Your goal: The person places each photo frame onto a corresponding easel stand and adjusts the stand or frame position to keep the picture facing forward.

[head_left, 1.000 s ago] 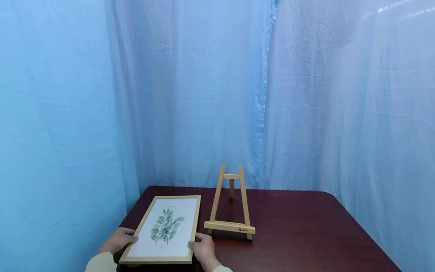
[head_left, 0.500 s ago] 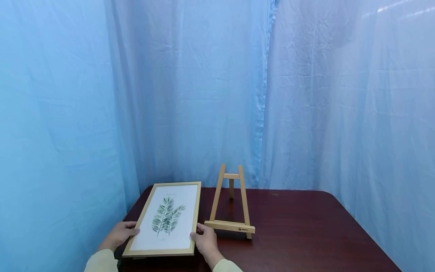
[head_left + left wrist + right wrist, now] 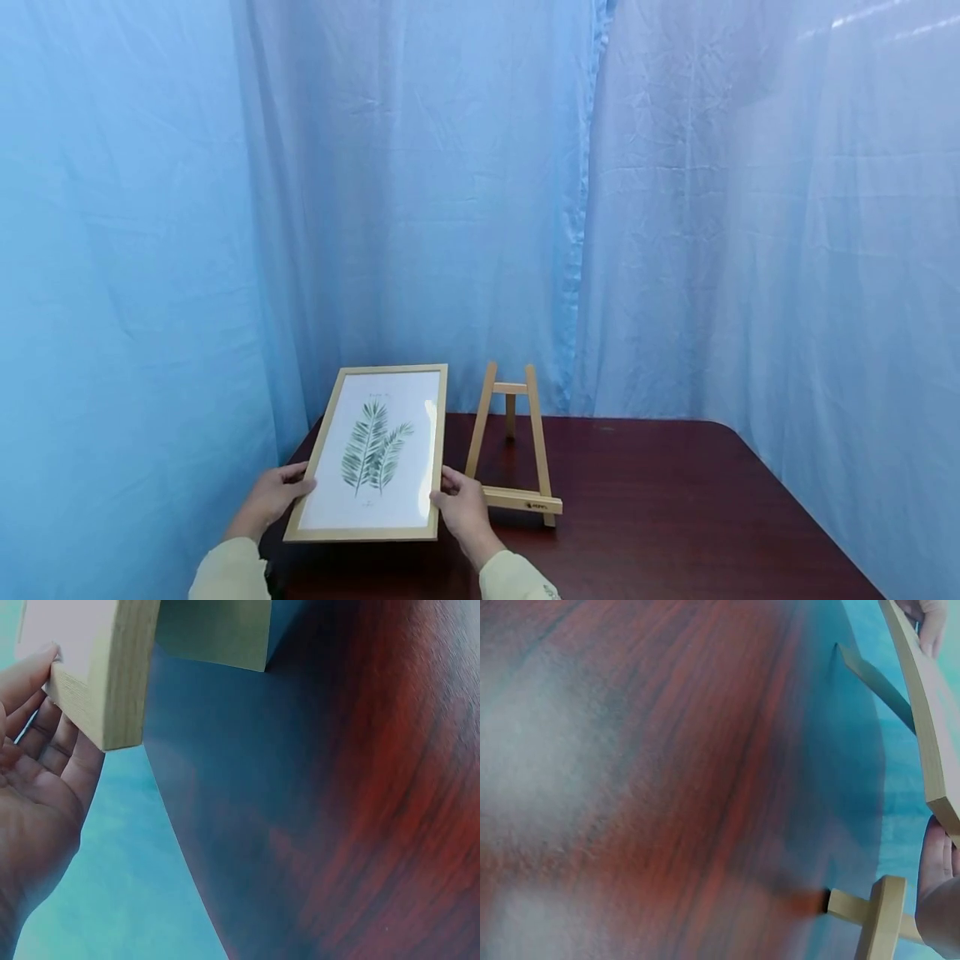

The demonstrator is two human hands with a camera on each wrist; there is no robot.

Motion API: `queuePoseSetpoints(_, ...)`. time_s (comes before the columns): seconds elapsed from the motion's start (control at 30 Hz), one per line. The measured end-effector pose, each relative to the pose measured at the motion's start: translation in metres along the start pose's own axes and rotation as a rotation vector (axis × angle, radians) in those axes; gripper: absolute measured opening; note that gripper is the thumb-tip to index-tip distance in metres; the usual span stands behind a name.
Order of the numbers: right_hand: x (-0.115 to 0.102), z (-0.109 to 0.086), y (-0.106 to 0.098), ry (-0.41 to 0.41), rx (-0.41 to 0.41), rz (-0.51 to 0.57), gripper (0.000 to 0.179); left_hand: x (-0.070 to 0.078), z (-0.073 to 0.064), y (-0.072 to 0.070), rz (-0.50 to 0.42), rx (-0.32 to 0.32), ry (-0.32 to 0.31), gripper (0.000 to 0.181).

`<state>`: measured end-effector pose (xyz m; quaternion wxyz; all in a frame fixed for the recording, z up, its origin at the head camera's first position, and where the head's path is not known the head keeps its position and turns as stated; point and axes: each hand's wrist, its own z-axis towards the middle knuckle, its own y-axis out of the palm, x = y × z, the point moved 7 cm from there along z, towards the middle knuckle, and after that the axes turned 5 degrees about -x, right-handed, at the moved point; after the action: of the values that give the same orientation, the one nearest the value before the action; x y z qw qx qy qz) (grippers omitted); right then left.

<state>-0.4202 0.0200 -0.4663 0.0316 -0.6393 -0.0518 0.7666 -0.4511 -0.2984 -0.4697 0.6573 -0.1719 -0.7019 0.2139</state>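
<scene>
Tilted up above the table, a picture frame point(image 3: 375, 450) with a light wood border and a green leaf print hangs between both hands. My left hand point(image 3: 272, 497) pinches its left edge, thumb on the front and fingers behind. On the opposite edge, my right hand point(image 3: 467, 510) grips the border the same way. A support flap point(image 3: 217, 630) juts from behind the frame in the left wrist view. Close by on the right stands a small wooden easel point(image 3: 517, 499), its ledge partly covered by my right hand in the head view.
The dark red-brown wooden table point(image 3: 645, 508) extends to the right of the easel. Light blue curtains point(image 3: 465, 208) hang behind it and along both sides. The table's left edge lies beneath the picture frame.
Both hands have lifted the picture frame upward and slightly right, and its far edge has risen so it stands steeper. The easel has stayed in place.
</scene>
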Motion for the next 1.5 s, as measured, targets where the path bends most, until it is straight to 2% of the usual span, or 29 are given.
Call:
queuePoseSetpoints(0.17,-0.003,0.001,-0.006,0.029,-0.004,0.035,0.047,0.01,-0.001,0.0,0.0,0.024,0.044,0.055)
queuePoseSetpoints(0.33,-0.006,0.003,-0.012,0.046,0.004,0.015,0.048,0.02,-0.002,0.0,0.01,0.059,0.085,0.054)
queuePoseSetpoints(0.6,-0.009,0.007,-0.024,0.069,0.023,0.033,0.051,0.036,-0.003,0.0,0.003,0.072,0.125,0.055)
queuePoseSetpoints(0.83,-0.018,0.01,-0.031,0.014,0.045,0.068,0.05,0.048,-0.005,0.001,-0.044,0.085,0.165,0.056)
queuePoseSetpoints(1.1,-0.023,0.011,-0.04,0.015,0.055,0.104,0.049,0.062,-0.005,0.003,-0.083,0.08,0.193,0.058)
queuePoseSetpoints(1.5,-0.031,0.014,-0.056,-0.05,0.074,0.08,0.05,0.083,-0.009,0.007,-0.119,0.082,0.31,0.052)
